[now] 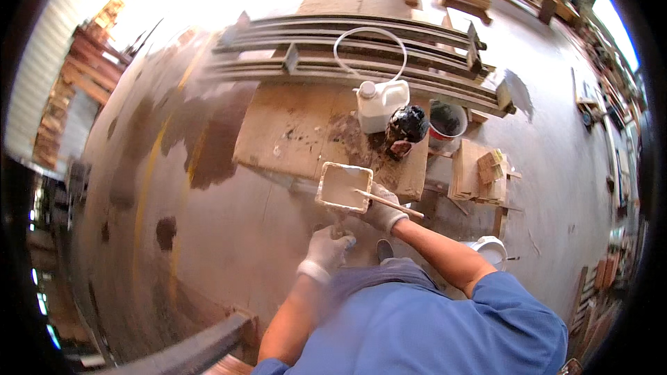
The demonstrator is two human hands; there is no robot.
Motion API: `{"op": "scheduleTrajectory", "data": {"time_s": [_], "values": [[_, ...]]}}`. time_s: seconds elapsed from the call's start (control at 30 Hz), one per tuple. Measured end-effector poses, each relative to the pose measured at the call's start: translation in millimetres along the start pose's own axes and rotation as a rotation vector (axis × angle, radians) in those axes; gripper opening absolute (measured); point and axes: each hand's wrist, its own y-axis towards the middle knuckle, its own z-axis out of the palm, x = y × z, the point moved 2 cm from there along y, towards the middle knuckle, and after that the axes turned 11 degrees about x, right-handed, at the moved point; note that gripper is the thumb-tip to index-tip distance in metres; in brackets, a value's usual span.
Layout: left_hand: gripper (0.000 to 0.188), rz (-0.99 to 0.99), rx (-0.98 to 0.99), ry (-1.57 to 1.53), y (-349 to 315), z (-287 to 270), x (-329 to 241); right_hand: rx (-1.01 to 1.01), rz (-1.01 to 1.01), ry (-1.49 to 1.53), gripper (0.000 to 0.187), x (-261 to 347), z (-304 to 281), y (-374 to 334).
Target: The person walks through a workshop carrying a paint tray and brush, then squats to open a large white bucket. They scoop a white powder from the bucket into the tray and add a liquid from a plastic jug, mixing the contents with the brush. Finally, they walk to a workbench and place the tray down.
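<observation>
My right hand (381,214), in a pale work glove, grips the right side of a square, open-topped container (321,187). Greyish-beige liquid (342,185) fills part of it, and dried drips coat its rim. A thin wooden stick (390,203) leans out of the container over my right hand; its lower end is at the liquid. Below and left of the container is my left hand (326,250), also gloved. Its fingers are curled together, and whatever they may hold is blurred and too small to name.
Cardboard (292,121) ahead bears a white jug (381,107) with a clear hose and a black-smeared container (406,128). Beside them stand a bucket (458,140) and stacked wood blocks (467,170). Long metal beams (333,45) lie beyond. A white bucket (492,250) is by my right elbow, a metal bar (201,347) at lower left.
</observation>
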Motion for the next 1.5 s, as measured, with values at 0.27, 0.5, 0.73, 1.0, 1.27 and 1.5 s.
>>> {"op": "scheduleTrajectory", "data": {"time_s": [0.27,0.5,0.73,1.0,1.27,1.5], "values": [[0.015,0.058,0.172,0.161,114.4,-84.8,-36.6,-0.251,0.057,0.129,0.053,-3.8,3.2,90.7],[0.018,0.101,0.160,0.357,175.0,-126.5,-45.9,0.135,0.216,-0.545,0.066,4.0,20.7,148.8],[0.024,0.059,0.223,0.266,164.8,-128.8,-76.4,-0.264,0.090,0.516,0.083,-72.6,84.4,164.0],[0.016,0.046,0.209,0.081,161.1,-132.4,-71.0,-0.317,0.508,0.329,0.070,-40.6,-32.3,39.9],[0.019,0.048,0.224,0.101,169.1,-128.2,-69.0,-0.758,0.466,0.399,0.074,-98.8,-93.7,40.7],[0.017,0.052,0.144,0.288,170.5,-142.2,-55.5,-0.705,0.006,0.545,0.075,-90.5,-98.9,83.3]]}}
